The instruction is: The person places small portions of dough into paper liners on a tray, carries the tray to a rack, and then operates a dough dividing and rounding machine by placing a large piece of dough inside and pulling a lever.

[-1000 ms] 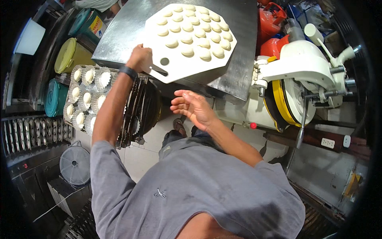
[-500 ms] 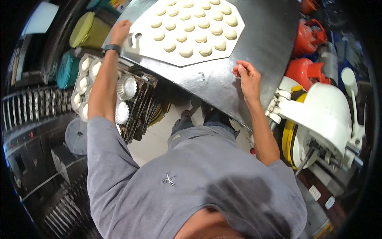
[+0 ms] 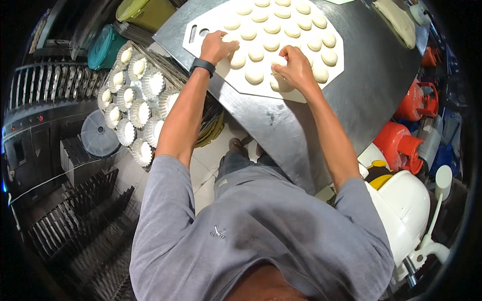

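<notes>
Your left hand point(image 3: 219, 47) has moved from the board's point(image 3: 215, 23) handle end to the dough balls point(image 3: 254, 74) on it, joined by your right hand point(image 3: 293, 65), which pinches one; I can't tell the left's grip. They look soft, light, easily dented: cup the sides gently.

Both arms reach forward, elbows slightly bent. Left hand point(image 3: 217, 47) palm down, fingers curled, pointing rightward; left forearm point(image 3: 182, 116) slants inward. Right hand point(image 3: 296, 70) angled leftward, thumb and index finger opposed in pinch; right forearm point(image 3: 331, 131) slants inward too.
</notes>
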`<state>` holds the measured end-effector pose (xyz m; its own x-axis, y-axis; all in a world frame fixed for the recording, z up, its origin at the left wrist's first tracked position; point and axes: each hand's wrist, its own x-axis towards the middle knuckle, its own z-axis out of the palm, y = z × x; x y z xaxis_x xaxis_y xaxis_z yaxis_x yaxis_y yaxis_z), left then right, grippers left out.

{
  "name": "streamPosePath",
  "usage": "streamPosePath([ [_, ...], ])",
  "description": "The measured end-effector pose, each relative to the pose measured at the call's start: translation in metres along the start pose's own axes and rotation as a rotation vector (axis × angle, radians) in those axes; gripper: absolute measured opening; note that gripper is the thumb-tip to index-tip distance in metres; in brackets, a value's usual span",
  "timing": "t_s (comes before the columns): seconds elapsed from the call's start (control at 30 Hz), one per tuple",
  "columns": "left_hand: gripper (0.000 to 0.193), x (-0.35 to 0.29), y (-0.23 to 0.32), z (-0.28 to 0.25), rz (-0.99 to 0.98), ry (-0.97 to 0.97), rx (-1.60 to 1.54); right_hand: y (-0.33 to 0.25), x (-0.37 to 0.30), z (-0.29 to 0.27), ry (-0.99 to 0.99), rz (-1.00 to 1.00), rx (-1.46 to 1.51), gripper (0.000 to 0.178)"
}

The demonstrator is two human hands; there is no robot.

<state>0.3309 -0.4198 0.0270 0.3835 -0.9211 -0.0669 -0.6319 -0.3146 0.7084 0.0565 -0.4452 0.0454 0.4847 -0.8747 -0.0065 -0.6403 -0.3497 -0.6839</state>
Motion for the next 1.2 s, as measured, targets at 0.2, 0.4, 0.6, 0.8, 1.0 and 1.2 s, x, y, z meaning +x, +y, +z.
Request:
streamPosePath([
  [0.2, 0.031, -0.013, 0.023, -0.004, -0.130, 0.057, -0.829, 0.002, 0.038, -0.017, -0.036, 0.344, 1.116, 0.037],
  [0.4, 0.037, -0.018, 0.058, 0.018, 0.249, -0.184, 0.236, -0.008, 0.088, -0.013, -0.169, 0.173, -0.062, 0.040],
  [0.6, 0.030, -0.047, 0.077, 0.031, 0.367, -0.138, 0.317, -0.008, 0.074, -0.017, -0.195, 0.092, -0.129, 0.046],
  [0.8, 0.028, -0.105, 0.081, 0.029, 0.429, -0.008, 0.042, 0.031, 0.056, -0.012, -0.017, 0.200, 0.580, 0.050],
  [1.0, 0.028, -0.109, 0.075, 0.014, 0.281, 0.066, -0.444, 0.009, 0.037, -0.021, 0.033, 0.220, 0.850, 0.041],
  [1.2, 0.031, -0.139, 0.047, -0.042, -0.244, -0.060, -1.643, -0.044, 0.005, -0.006, -0.130, 0.266, 1.244, 0.039],
])
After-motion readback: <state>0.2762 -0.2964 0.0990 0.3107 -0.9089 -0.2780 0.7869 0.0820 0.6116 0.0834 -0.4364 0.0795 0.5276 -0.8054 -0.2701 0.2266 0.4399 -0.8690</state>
